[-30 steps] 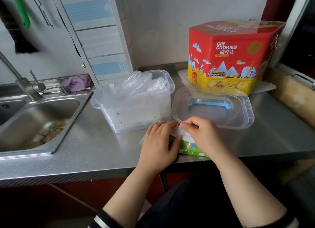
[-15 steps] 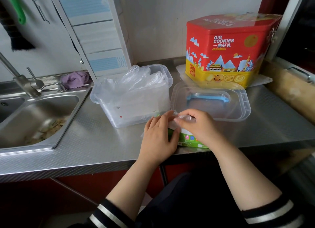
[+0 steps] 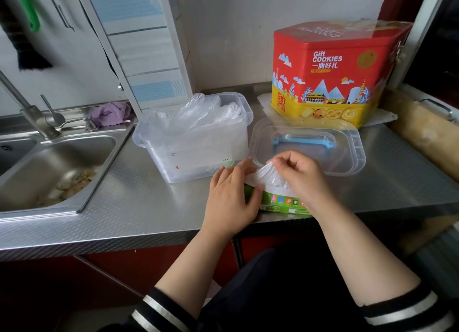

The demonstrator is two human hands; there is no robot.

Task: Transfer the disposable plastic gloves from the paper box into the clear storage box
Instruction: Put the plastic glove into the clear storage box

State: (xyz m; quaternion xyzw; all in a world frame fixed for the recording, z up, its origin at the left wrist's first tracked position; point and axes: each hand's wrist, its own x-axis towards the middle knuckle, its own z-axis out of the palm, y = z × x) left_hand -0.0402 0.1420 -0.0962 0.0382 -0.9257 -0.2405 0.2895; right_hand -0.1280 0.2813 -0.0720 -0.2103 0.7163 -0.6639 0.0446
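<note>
The right hand (image 3: 299, 176) hovers over the paper box (image 3: 283, 202), its fingers curled and its thumb and fingertips pinching a thin, crinkled, see-through plastic glove (image 3: 269, 176) that rises in a small bunch out of the box's top. The glove is glossy and almost colourless, folded into soft creases where it is pinched. The left hand (image 3: 232, 197) lies flat on the left end of the paper box, fingers straight and close together, the thumb pressed along the box's near edge; it presses down rather than grips. The paper box is low and flat, green with a white top and small coloured pictures along its near side, and it sits at the front edge of the steel counter (image 3: 149, 207), mostly hidden under the two hands.

Just behind the left hand stands the clear storage box (image 3: 196, 143), open, with a pile of the same filmy gloves (image 3: 198, 113) heaped above its rim. Beside it on the right, just behind the right hand, its clear lid (image 3: 352, 155) lies on the counter with a blue handle (image 3: 304, 143) showing through it.

Behind the lid a red and yellow cookie tin (image 3: 330, 76) stands against the wall. At the far left a steel sink (image 3: 57, 168) holds scraps, with a tap (image 3: 32, 113) and a purple cloth (image 3: 109, 112) at its back edge.
</note>
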